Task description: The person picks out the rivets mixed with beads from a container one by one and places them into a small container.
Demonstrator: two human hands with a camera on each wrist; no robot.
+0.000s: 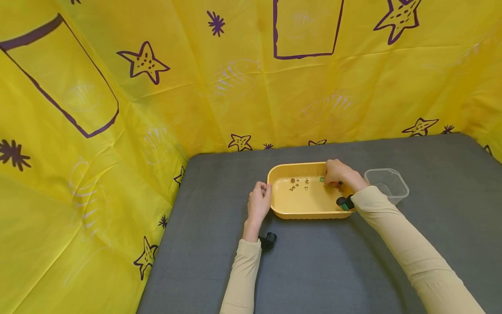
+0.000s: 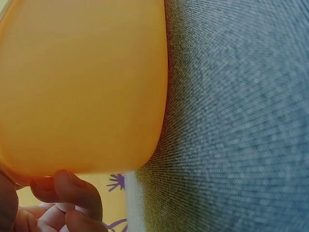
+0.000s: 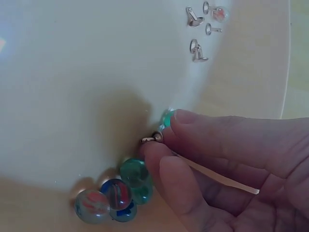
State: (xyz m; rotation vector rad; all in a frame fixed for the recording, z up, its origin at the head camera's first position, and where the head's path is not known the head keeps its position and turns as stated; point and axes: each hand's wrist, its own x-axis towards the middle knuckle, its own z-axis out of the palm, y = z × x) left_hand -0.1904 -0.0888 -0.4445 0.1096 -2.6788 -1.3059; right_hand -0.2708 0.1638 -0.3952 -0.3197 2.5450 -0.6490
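Observation:
A yellow plastic tub stands on the grey table. My left hand grips the tub's left end, and in the left wrist view its curled fingers lie against the tub wall. My right hand reaches into the tub at its far right corner. There its thumb and forefinger pinch a small metal hook, with a green marble right at the forefinger tip. Several glass marbles lie clustered beside the thumb. A few more small metal hooks lie apart on the tub floor.
An empty clear plastic container stands just right of the tub, close to my right forearm. The grey table stretches toward me in front. Yellow patterned sheeting walls in the back and left sides.

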